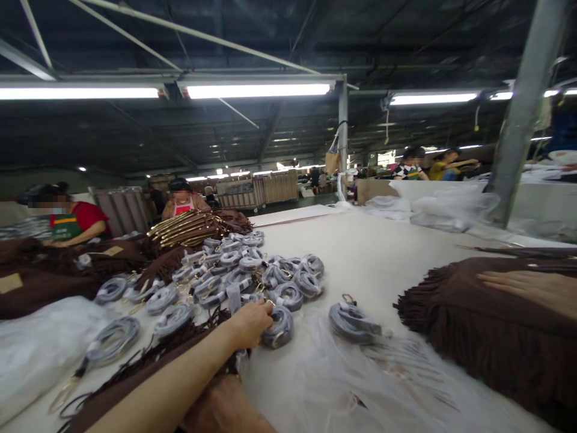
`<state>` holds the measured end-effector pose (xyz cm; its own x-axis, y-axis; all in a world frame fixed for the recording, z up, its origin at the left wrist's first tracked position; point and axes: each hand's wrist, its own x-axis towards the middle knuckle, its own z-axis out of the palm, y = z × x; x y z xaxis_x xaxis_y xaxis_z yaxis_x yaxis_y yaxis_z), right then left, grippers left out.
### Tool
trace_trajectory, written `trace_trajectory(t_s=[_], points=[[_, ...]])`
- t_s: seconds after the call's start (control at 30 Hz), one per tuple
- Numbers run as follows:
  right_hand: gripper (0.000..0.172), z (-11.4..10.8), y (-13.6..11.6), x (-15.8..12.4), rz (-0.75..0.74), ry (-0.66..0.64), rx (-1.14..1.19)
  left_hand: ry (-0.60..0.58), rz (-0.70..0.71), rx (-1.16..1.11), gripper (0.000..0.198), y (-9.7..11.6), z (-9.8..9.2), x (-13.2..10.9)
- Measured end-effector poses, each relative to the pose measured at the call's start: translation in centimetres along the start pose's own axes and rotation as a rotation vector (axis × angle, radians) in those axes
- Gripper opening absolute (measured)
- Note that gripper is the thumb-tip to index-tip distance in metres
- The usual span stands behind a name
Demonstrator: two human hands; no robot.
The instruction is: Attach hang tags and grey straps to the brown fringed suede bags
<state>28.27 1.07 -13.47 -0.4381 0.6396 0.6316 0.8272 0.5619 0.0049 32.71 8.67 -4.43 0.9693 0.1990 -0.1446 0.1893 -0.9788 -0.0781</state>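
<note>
"Nearest, at seven o'clock, saw the left forearm [175, 382], crossing above the right hand [225, 406] at half past six. Made out any hold?"

"Placed the left hand [250, 326] just short of seven, with fingers bent in narrowly at a coiled grey strap [282, 332] at six. Couldn't tell firm grip from mere touch. Noted the heap of coiled straps [231, 258] around eight."

"Feared anything?"

"Judged a snag likeliest: gold snap hooks [348, 298] among crowded coils, apt to catch and drag several along; loose brown fringe [193, 332] beside the forearm, apt to tangle with metal. Worried also about the single coil [354, 325] at five, close by crumpled clear plastic [324, 367], easily shifted by a tug on the film."

"Missed much?"

"Couldn't tell the right hand's state, with fingers largely obscured and wrist cut off below. Failed to count the overlapping coils. Found a co-worker's hand [532, 291] between three and four, flat on a brown fringed piece [469, 325], both cropped by the right edge."
</note>
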Motion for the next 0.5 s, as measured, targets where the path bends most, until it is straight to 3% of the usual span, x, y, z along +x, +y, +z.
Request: trace_trajectory(t_s=[0.07, 0.17, 0.23, 0.37, 0.5], points=[[0.03, 0.0, -0.6, 0.3, 0.053, -0.014, 0.004, 0.001, -0.007, -0.009, 0.023, -0.3, 0.4, 0.0], [0.014, -0.2, -1.6, 0.6, 0.182, -0.243, 0.037, 0.002, -0.007, -0.051, 0.034, -1.3, 0.6, -1.0], [0.012, -0.5, -2.2, 0.9, 0.224, -0.345, 0.054, 0.014, -0.021, -0.11, 0.035, -1.9, 0.8, -2.1], [0.013, -1.3, -2.9, 1.0, 0.195, -0.316, 0.055, 0.08, -0.076, -0.271, 0.019, -2.4, 1.2, -3.2], [0.014, -2.0, -2.8, 0.7, 0.124, -0.297, 0.025, 0.215, -0.091, -0.439, 0.009, -2.8, 0.9, -2.9]])
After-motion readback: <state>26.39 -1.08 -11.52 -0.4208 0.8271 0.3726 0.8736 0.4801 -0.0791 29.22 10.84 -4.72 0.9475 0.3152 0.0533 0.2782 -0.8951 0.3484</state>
